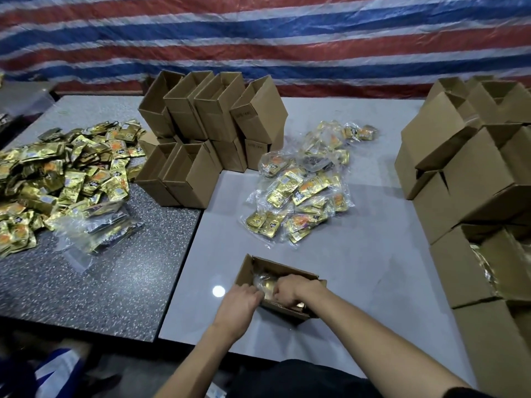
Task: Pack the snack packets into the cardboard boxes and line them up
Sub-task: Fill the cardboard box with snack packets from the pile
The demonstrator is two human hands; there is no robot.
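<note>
Hands: left hand [244, 301] and right hand [290, 288] both gripped snack packets [265, 282] inside the open cardboard box [250, 268] near the tabletop [373, 254] front edge. Best bet: seat them flat, tuck the corners, keep the flaps clear.

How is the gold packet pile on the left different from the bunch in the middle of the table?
The left pile is mostly loose packets, while the middle bunch is inside clear plastic bags. The left pile is much bigger than the middle bunch. The left pile lies on the dark speckled tabletop; the middle bunch lies on the pale grey tabletop. Both are shiny gold packets with orange print.
</note>
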